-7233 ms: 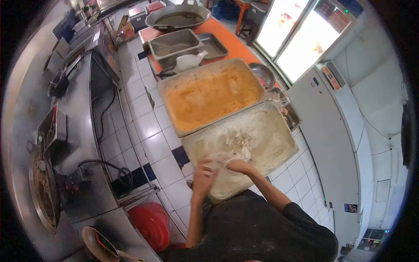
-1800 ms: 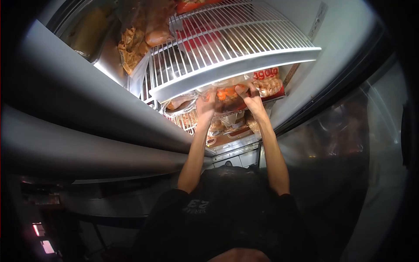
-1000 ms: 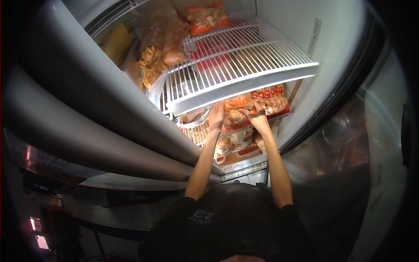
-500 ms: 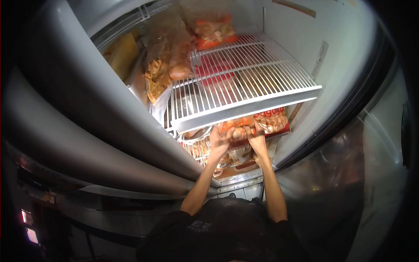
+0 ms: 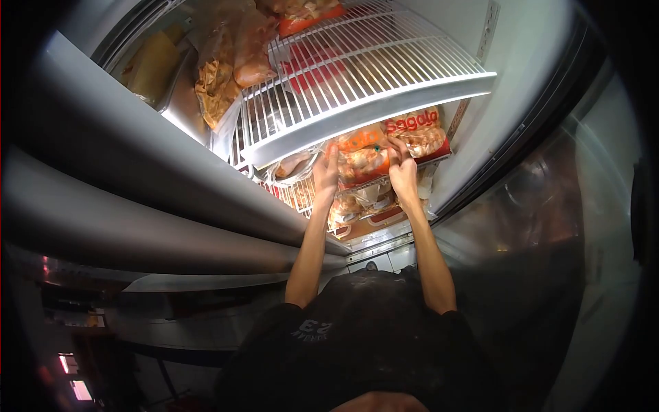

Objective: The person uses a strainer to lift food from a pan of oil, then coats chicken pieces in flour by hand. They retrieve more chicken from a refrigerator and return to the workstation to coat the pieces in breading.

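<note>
Below the upper wire shelf [image 5: 371,103], a plastic packet of pale meat with orange print [image 5: 364,161] lies on the middle shelf. My left hand [image 5: 326,172] is at the packet's left side, fingers stretched upward. At its right side, my right hand [image 5: 401,161] has its fingers bent against the plastic; the fingertips are partly hard to make out. A second packet with red lettering [image 5: 420,134] lies just right of my right hand. Left of my left hand is a clear-wrapped item [image 5: 292,166].
More bagged food [image 5: 371,196] lies on a lower shelf. On the upper level are a brown crumpled bag [image 5: 216,89], a bag of meat [image 5: 254,58] and an orange-edged packet [image 5: 309,17]. The fridge door frame [image 5: 522,144] curves along the right.
The view has tilted, so the shelves sit higher in the frame. My hands have moved apart to the packet's sides, and more of its front shows.
</note>
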`<state>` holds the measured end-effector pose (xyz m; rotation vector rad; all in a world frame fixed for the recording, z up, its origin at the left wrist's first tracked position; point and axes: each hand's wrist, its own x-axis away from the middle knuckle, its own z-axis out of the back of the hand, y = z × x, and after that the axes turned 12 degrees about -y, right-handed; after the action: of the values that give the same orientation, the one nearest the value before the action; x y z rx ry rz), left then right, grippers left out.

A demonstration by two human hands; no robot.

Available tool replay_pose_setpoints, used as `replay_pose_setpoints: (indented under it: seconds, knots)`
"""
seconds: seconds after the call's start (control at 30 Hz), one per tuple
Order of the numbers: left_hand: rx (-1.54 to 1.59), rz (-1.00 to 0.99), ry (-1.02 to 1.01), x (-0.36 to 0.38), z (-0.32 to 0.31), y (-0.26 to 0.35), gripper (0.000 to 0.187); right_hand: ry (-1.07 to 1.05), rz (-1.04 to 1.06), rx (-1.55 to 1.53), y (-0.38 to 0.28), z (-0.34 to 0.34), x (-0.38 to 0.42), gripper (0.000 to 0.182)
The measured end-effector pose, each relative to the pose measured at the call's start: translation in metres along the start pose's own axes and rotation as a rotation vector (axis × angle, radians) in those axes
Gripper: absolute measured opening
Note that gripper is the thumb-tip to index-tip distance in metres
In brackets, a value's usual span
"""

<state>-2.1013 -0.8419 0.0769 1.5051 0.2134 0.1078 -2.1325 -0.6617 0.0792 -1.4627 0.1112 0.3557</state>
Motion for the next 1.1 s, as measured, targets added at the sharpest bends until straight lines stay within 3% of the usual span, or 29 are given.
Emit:
replay_pose_setpoints:
  seconds: [0.07, 0.1, 0.13, 0.2, 0.23, 0.33, 0.57, 0.67, 0.73, 0.77, 0.87, 0.93, 1.1]
  knots:
    - [0.086, -0.137, 0.021, -0.002, -0.003, 0.006, 0.050, 0.043, 0.061, 0.040, 0.003, 0.006, 0.012, 0.028]
    - [-0.012, 0.074, -0.039, 0.004, 0.000, 0.008, 0.048, 0.077, 0.041, -0.059, 0.005, 0.008, 0.019, 0.027]
    - [-0.013, 0.075, -0.038, 0.010, -0.002, 0.019, 0.048, 0.112, 0.020, -0.159, 0.005, 0.010, 0.025, 0.027]
    - [0.065, 0.142, -0.302, 0.020, -0.003, 0.033, 0.042, 0.095, -0.012, -0.149, -0.005, 0.019, 0.034, 0.027]
    - [0.075, 0.094, -0.276, 0.026, -0.010, 0.046, 0.044, 0.078, -0.008, -0.145, -0.007, 0.022, 0.035, 0.028]
    - [0.034, -0.344, -0.074, 0.018, -0.023, 0.006, 0.060, -0.046, 0.006, -0.112, -0.015, 0.020, 0.039, 0.038]
    - [-0.146, -0.334, -0.025, 0.032, -0.027, 0.018, 0.056, -0.089, 0.019, -0.022, -0.015, 0.010, 0.037, 0.045]
    - [-0.054, -0.169, -0.044, 0.030, -0.025, 0.032, 0.051, -0.046, 0.070, 0.132, -0.024, 0.003, 0.041, 0.040]
    - [-0.390, -0.209, 0.142, 0.025, -0.022, 0.043, 0.048, 0.032, 0.172, 0.321, -0.030, -0.006, 0.046, 0.029]
    - [-0.367, -0.335, 0.237, 0.024, -0.019, 0.022, 0.046, 0.062, 0.184, 0.305, -0.037, -0.009, 0.048, 0.026]
    - [0.375, -0.127, 0.242, 0.055, 0.008, 0.000, 0.060, 0.061, 0.109, 0.209, -0.056, -0.009, 0.059, 0.020]
    - [0.718, 0.118, 0.310, 0.067, 0.014, 0.042, 0.066, 0.061, 0.109, 0.178, -0.054, -0.008, 0.066, 0.016]
    - [0.753, 0.193, 0.371, 0.037, 0.012, 0.035, 0.055, -0.035, 0.009, 0.073, -0.045, -0.005, 0.083, 0.013]
